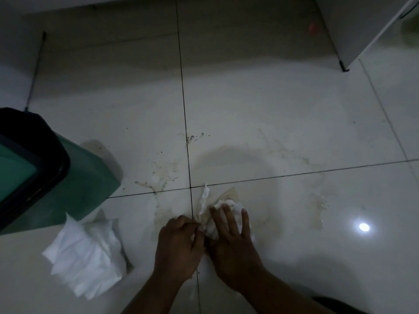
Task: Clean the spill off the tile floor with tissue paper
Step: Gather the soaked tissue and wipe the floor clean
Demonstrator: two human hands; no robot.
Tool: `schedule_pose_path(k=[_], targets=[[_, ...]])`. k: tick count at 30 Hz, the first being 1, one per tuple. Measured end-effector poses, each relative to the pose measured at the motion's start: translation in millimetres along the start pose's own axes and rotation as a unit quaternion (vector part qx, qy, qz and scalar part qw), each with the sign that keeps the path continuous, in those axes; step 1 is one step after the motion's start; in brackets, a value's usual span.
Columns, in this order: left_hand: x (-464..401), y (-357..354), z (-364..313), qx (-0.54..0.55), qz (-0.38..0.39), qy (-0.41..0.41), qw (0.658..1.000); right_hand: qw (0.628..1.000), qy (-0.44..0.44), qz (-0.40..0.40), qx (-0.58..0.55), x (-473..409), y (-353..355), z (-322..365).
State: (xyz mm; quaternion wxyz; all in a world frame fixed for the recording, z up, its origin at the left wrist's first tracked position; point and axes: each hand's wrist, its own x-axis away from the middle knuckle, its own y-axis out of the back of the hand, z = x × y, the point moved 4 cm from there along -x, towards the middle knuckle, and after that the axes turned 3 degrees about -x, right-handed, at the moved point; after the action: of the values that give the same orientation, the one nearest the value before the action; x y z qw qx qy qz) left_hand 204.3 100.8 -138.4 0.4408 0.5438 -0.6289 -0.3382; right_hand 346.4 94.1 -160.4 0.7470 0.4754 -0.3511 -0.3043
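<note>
Spill [247, 177]: one pale brown wet patch spreads over the white tile floor [260, 105], mostly on the two tiles at the right of the dark grout cross near the middle of the view, with streaks running out toward 3 o'clock and dark specks scattered toward 11 o'clock across the vertical grout line. One wad of soiled tissue paper [217, 203] lies on the spill just below the grout cross, crumpled and stained brown along its upper edge. Two hands work on it. The right hand [229, 236] lies flat over the wad, fingers spread and pointing to 12 o'clock, pressing it onto the floor; its grip is released, not curled round the paper. The left hand [179, 243] sits just at 9 o'clock of the wad, touching the right hand, its fingers curled in and pinching the wad's near edge. Both forearms come up from 6 o'clock. One loose stack of clean white tissues [86, 254] lies on the floor at 9 o'clock of the hands, well apart from the wad. One green waste bin with a black rim [74, 177] stands at 10 o'clock, its base beside the clean stack; what is inside it cannot be told. A white cabinet corner [353, 28] stands at 1 o'clock, far from the spill.
</note>
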Motion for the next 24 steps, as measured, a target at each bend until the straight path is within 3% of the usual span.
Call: schedule_pose_path(k=[3,7,12,18,24], targets=[[-8.7,5.5,-4.8,0.001,0.026,-0.034,0.999,0.999,0.033,0.015,0.020,0.0,6.0,-14.2],[-15.4,5.3,4.6,0.007,0.044,-0.007,0.999,0.999,0.014,0.028,-0.025,4.4,19.6,-16.1],[-18.0,-0.1,11.6,-0.070,0.077,-0.020,0.994,0.998,0.010,0.013,-0.062,9.8,21.3,6.1],[-19.5,-1.6,4.9,-0.079,0.140,-0.107,0.981,0.999,0.008,0.033,-0.027,13.3,12.0,-4.1],[-13.6,-1.8,-23.1,-0.085,0.092,-0.165,0.978,0.998,-0.055,0.012,-0.040,5.2,33.5,-44.1]])
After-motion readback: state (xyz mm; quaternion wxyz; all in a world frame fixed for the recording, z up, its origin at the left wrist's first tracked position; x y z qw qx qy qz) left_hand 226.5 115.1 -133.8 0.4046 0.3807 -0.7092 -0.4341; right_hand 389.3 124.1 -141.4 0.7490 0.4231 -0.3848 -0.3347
